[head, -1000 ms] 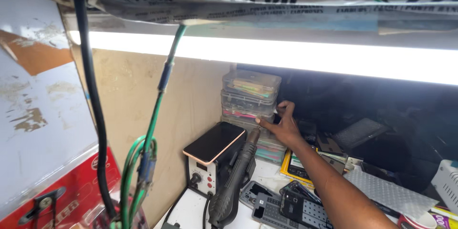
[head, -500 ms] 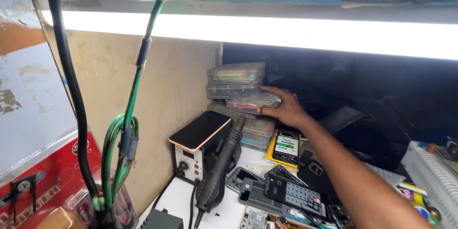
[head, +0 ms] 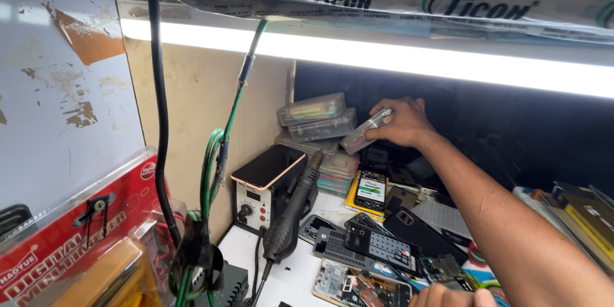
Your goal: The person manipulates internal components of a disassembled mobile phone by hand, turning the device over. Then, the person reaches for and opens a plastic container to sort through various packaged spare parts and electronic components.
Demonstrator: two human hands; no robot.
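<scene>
A white workbench (head: pixel 291 275) carries a hot-air station (head: pixel 265 187), stacked clear boxes (head: pixel 316 129) and opened phones (head: pixel 377 243).

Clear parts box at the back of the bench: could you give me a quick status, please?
Right hand gripping a clear parts box, tilted, beside the box stack. Left hand low at the frame edge, grip unclear. Phones litter the bench below.
</scene>
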